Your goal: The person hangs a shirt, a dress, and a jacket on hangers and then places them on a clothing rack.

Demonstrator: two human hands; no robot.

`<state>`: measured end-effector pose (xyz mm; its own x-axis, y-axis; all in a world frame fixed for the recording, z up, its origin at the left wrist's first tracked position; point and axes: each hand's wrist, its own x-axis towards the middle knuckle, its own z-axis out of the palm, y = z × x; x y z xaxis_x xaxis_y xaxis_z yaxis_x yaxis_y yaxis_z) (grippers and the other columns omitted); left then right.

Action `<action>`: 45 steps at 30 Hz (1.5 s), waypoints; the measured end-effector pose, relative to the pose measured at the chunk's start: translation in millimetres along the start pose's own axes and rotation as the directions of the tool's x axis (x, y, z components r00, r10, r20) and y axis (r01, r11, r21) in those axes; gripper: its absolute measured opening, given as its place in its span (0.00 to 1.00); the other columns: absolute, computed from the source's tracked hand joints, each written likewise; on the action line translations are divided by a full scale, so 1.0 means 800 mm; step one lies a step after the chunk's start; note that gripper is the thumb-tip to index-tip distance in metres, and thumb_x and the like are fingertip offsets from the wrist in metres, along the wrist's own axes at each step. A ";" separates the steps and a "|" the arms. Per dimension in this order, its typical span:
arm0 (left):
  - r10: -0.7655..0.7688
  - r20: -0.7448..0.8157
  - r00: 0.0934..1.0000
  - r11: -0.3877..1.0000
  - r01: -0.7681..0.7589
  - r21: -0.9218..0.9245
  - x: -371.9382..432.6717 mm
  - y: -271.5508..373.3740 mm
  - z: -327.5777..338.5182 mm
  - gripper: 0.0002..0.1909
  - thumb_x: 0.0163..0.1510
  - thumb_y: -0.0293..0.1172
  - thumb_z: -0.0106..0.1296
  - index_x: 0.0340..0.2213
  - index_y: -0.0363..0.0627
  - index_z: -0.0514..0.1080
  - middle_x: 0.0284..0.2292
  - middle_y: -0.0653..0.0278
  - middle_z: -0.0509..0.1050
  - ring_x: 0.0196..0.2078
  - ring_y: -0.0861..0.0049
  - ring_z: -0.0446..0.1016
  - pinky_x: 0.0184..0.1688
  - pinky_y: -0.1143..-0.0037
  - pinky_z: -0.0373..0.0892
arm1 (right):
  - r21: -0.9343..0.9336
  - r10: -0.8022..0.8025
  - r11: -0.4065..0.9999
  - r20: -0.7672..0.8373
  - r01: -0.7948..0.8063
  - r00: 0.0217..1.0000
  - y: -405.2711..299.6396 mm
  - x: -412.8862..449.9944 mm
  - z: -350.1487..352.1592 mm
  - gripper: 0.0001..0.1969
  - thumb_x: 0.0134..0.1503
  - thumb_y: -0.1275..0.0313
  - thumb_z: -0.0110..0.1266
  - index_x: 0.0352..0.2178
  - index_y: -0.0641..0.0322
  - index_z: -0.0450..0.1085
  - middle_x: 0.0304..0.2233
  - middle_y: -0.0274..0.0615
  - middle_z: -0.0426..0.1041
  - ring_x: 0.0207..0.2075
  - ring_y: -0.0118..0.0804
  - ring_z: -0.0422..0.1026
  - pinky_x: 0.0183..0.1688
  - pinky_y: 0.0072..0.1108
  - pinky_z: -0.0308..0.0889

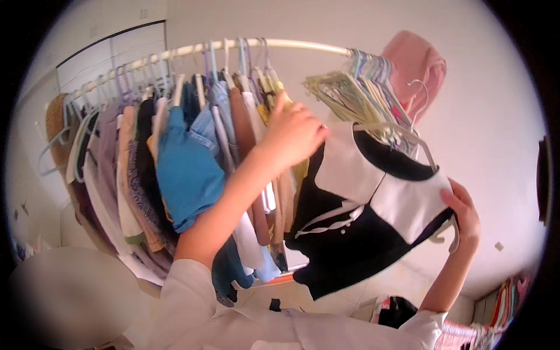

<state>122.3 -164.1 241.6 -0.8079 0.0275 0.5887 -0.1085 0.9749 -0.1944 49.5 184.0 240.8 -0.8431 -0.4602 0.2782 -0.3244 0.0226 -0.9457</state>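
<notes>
Before me hangs a black top (pixel 350 253) with a wide white collar, a white tie and small white buttons at the front. A pale clothes hanger (pixel 422 144) with a metal hook sits in its neck opening, and one hanger end sticks out below the right-hand shoulder. The hook stands free of the rail. My left hand (pixel 293 135) grips the collar's left shoulder edge, its fingertips partly hidden. With thumb on the collar and fingers behind it, my right hand (pixel 463 210) holds the other shoulder.
A white clothes rail (pixel 297 43) carries many garments, among them a blue short-sleeved shirt (pixel 188 170) near my left forearm. Bunched hangers (pixel 367 92) hang at its right end. Behind them is a pink item (pixel 415 65) by the wall. More clothes (pixel 509 302) show lower right.
</notes>
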 end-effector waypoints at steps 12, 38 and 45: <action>-0.009 -0.167 0.986 0.998 -0.002 -0.062 -0.010 -0.034 0.033 0.13 0.50 0.36 0.45 0.36 0.44 0.70 0.35 0.62 0.70 0.47 0.68 0.63 0.56 0.59 0.47 | -0.002 -0.020 1.000 0.022 0.020 1.000 -0.004 0.040 0.035 0.20 0.51 0.70 0.50 0.43 0.74 0.62 0.36 0.43 0.70 0.38 0.28 0.67 0.44 0.18 0.60; -0.234 -0.333 0.913 0.970 0.198 -0.141 -0.018 -0.036 0.015 0.31 0.49 0.41 0.45 0.51 0.36 0.54 0.39 0.52 0.66 0.49 0.55 0.58 0.52 0.53 0.49 | -0.250 -0.138 0.932 0.431 0.264 0.892 -0.047 0.264 0.290 0.12 0.51 0.66 0.49 0.27 0.67 0.65 0.19 0.35 0.64 0.18 0.22 0.63 0.20 0.17 0.61; -0.250 -0.328 0.911 0.955 0.175 -0.240 -0.026 -0.038 0.006 0.36 0.44 0.46 0.49 0.49 0.36 0.55 0.42 0.51 0.64 0.50 0.55 0.57 0.52 0.53 0.49 | -0.247 -0.072 0.923 0.643 0.296 0.762 -0.061 0.245 0.304 0.12 0.51 0.66 0.47 0.30 0.67 0.66 0.24 0.35 0.69 0.22 0.21 0.66 0.26 0.15 0.65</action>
<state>139.6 -195.2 231.4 -0.5193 -0.1461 0.8420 -0.1063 0.9887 0.1060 4.4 -123.1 300.4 -0.3432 -0.9234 0.1718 -0.6550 0.1042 -0.7484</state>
